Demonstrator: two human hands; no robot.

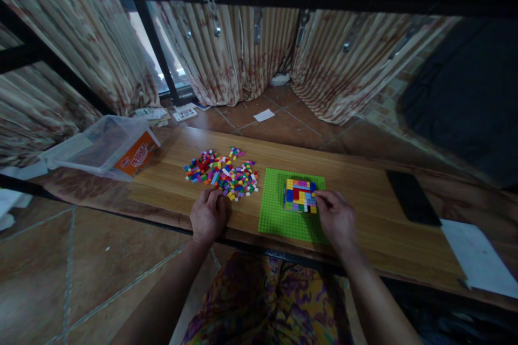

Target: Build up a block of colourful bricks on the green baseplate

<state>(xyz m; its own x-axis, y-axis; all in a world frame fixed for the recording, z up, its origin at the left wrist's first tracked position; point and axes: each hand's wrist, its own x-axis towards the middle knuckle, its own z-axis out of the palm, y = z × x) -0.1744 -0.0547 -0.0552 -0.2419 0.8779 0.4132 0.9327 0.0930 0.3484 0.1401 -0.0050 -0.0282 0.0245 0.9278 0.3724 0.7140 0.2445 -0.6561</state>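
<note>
My left hand (208,215) rests on the wooden table with its fingers curled in, right at the near edge of a loose pile of colourful toy building bricks (226,172). What is inside those fingers, if anything, is hidden. To the right of the pile lies a green studded baseplate (271,215). A low rectangular block of multicoloured bricks (299,195) stands on it. Thumb and fingers of my right hand (335,215) are pinched together at the block's right edge, touching it. Anything between these fingertips is too small to make out.
A clear plastic box (97,145) with an orange label stands at the table's left end. On the right lie a black phone-like slab (413,197) and a white paper sheet (479,253). Striped curtains (243,54) hang beyond the table, above a tiled floor.
</note>
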